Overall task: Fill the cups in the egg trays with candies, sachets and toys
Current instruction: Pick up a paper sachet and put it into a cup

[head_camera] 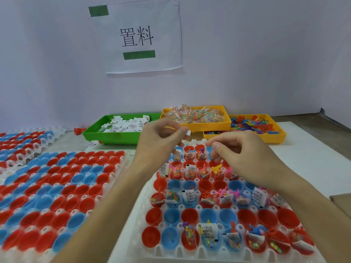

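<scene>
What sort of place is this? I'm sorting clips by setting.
Probably a small packing or assembly workstation. A printed paper sign is taped to the wall, sorted supply bins (green bin of sachets, yellow bin of candy packets) sit at the back, and egg trays hold red and blue cups.

egg tray [167,252]: white moulded plastic, smooth, faint sheen.
cups [171,217]: red and blue plastic, smooth and glossy inside.
left egg tray [117,173]: the same white plastic, blurred.
green bin [117,138]: hard plastic, smooth, slightly shiny.
yellow bin [207,126]: hard plastic, smooth, satin.
orange-yellow bin [273,138]: the same smooth plastic.
sachets [123,125]: white printed packets, matt, paper-like; exact material unclear.
candy packets [195,113]: clear crinkled film, glossy.
toys [252,125]: small coloured plastic, shiny.
sign [143,37]: white paper, matt, edges curling.
green tape [139,54]: matt strips.
wall [266,54]: pale, matt, smooth.
table cover [307,149]: white, flat and matt.
</scene>
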